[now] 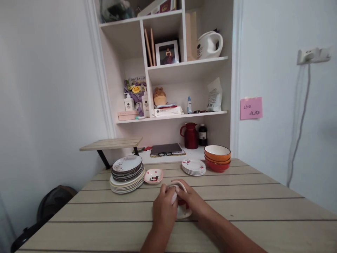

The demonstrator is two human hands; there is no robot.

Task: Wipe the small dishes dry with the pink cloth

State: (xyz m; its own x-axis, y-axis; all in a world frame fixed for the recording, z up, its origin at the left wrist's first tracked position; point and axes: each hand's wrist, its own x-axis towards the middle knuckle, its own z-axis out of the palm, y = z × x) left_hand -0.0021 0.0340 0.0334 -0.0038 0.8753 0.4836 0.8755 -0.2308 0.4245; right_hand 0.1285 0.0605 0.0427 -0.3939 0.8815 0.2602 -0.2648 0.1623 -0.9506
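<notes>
A pale table [263, 200], with dishes toward its far side.
We see dark lines that run across its top. On the left we find a high pile of plates [127, 175], the dark-rimmed ones resting upon the yellow-rimmed ones; just beside it sits a squarish dish [153, 176] with red spots, though we cannot tell if the two are touching. More to the right we have a low pile of white saucers [193, 168], the top one with a flower pattern, and next to it, nested bowls [217, 160], orange above, red at the bottom.
</notes>
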